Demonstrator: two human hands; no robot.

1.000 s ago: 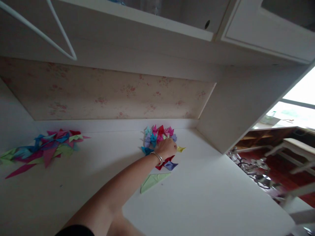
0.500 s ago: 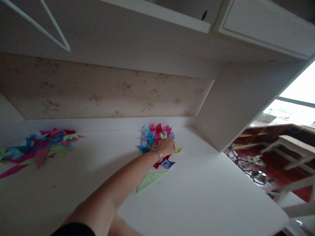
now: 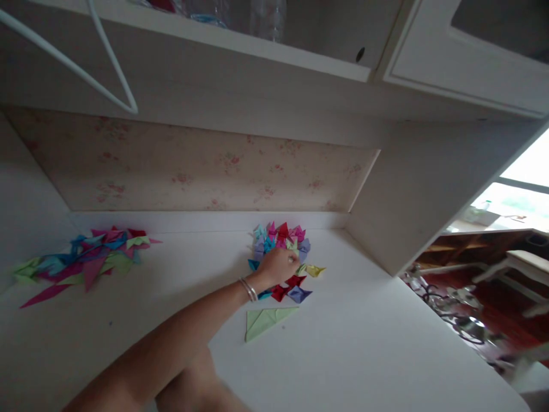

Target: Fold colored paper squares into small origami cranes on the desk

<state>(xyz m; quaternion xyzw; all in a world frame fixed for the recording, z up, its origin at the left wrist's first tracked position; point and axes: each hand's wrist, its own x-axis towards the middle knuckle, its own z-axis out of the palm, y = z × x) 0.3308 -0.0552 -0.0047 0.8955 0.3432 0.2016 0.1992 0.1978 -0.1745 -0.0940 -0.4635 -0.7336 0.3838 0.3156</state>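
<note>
My left hand [image 3: 278, 266], with a silver bangle on its wrist, reaches across the white desk [image 3: 364, 343] to a pile of small folded paper pieces [image 3: 281, 237] in pink, red, blue and purple by the back wall. The fingers are curled, pinching a pale piece at the pile's front edge. Loose red [image 3: 283, 290], purple [image 3: 299, 294] and yellow [image 3: 315, 270] pieces lie just beside the hand. A light green folded triangle [image 3: 266, 320] lies flat nearer to me. My right hand is out of sight; only a bit of arm shows at the bottom edge.
A second heap of longer colourful paper folds [image 3: 86, 260] lies at the desk's far left. A shelf with bottles [image 3: 266, 14] and a cupboard door hang overhead. A side panel [image 3: 412, 194] closes the desk on the right; beyond it are a wooden floor and furniture.
My left hand has drawn back slightly to the left from the pile's right side to its front edge, uncovering the red piece. The camera has shifted a little.
</note>
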